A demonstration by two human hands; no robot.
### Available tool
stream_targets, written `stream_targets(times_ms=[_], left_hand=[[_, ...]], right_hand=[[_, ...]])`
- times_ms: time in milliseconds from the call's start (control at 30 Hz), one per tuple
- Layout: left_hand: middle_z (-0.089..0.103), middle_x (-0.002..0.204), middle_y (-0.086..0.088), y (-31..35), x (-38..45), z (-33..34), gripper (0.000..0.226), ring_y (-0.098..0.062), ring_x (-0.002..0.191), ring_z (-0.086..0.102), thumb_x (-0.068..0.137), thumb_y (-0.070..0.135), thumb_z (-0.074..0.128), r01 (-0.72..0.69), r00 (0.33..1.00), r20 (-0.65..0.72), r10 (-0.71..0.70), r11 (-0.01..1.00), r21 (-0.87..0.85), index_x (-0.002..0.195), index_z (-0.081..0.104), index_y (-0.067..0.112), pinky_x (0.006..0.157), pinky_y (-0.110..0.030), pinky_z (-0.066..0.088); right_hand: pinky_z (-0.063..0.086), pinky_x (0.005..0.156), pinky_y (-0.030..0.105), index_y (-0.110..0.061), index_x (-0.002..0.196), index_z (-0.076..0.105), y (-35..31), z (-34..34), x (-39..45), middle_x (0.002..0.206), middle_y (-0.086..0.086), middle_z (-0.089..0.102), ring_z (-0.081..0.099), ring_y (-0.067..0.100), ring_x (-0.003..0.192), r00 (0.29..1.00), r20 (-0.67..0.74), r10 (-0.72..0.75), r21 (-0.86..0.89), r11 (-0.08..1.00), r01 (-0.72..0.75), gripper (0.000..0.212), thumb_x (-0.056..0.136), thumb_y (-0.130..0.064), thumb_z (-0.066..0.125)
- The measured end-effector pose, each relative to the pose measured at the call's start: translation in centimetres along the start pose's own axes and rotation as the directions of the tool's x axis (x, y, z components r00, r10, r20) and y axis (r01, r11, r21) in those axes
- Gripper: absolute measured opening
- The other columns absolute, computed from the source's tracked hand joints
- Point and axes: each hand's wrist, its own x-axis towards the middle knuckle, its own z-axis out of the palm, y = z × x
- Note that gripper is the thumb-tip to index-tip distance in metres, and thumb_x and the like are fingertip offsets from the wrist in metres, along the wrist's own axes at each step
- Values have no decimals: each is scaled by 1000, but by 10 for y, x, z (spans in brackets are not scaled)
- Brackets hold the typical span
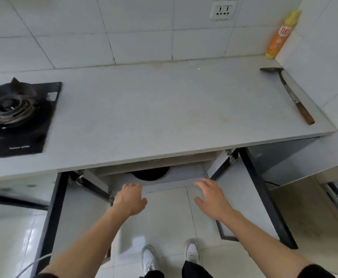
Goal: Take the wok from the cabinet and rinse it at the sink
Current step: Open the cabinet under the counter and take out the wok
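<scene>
Both bare forearms are stretched forward and downward, roughly parallel and apart. The left hand [131, 197] is held palm-down with its fingers loosely curled and nothing gripped. The right hand [211, 196] is spread flat, fingers extended, likewise holding nothing.

Wok [151, 173] mostly hidden under the countertop [164, 109]

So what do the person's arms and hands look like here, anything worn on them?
Both forearms are bare. The left hand and right hand show no gloves, rings or watch. Dark sleeves begin near the elbows at the bottom edge of the frame.
</scene>
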Motion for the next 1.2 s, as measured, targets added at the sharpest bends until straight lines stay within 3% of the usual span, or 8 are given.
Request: stream_targets(times_ms=[200,367,467,567,800,933,1200], left_hand=[[47,144,-8,-9,3,21,55,-29,134,39,96,37,54,130,991,-28,-133,989,-71,144,39,16,108,-42,42],[46,145,-8,-20,54,54,57,-29,134,39,94,39,53,158,986,-39,-163,981,-112,144,38,16,107,-43,42],[46,144,-9,-34,96,87,58,-30,132,39,94,42,53,185,983,13,-185,978,-95,144,37,16,106,-44,42],[44,146,-9,-49,145,118,59,-30,135,37,95,40,53,174,984,-28,-178,979,-105,146,35,16,109,-42,40],[43,145,-5,-89,275,217,56,-28,136,35,96,46,48,232,973,-4,-233,971,-51,143,36,19,106,-41,36],[39,150,-5,-113,344,294,58,-26,138,31,95,40,51,142,979,-123,-160,979,-145,147,34,18,112,-37,33],[30,156,2,-128,451,382,63,-21,143,24,94,31,52,-28,920,-392,0,998,-64,152,28,24,113,-33,32]], right_hand=[[24,113,34,-18,144,37,10,13,42,153,2,30,21,20,142,987,111,-120,-41,991,126,52,95,-32,50],[23,114,33,-19,144,38,28,49,82,153,-1,32,23,17,142,990,80,-112,-22,993,114,52,96,-31,52],[20,115,30,-20,146,35,45,90,112,154,-4,32,23,16,143,989,103,-105,-32,994,109,53,97,-32,52],[23,114,32,-22,146,34,63,133,153,153,-5,31,23,14,143,987,116,-115,-50,991,122,54,96,-32,52],[27,111,27,-16,140,43,119,277,259,144,-1,44,33,17,136,988,37,-147,-38,988,148,47,95,-26,53],[27,112,30,-16,141,43,154,352,312,146,1,43,32,19,136,982,-15,-190,-38,981,189,52,92,-27,57],[18,115,34,-23,150,30,202,440,401,157,-1,26,21,20,144,945,-53,-322,-182,934,308,59,95,-36,48]])
